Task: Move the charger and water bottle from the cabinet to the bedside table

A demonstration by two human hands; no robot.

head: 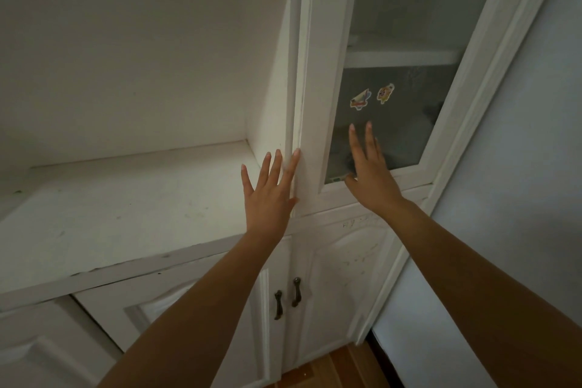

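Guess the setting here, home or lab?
Likely a home room. A built-in white cabinet has a glass door bearing two cartoon stickers, panelled lower doors with dark handles, and wood flooring below. Both hands are open and empty.

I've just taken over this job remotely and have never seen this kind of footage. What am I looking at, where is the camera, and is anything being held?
There is no machine here. A person wears one wide-angle camera on the head, so you look forward and down along their two bare arms. It is the only view.

In front stands a white cabinet. On its left is an open shelf; on its right is a glass door with two stickers on it. Below are lower doors with two dark handles.

The left hand is spread open at the door's left edge. The right hand is open, over the lower glass. Neither holds anything. What is behind the glass is too dim to make out; I cannot see a charger or bottle.
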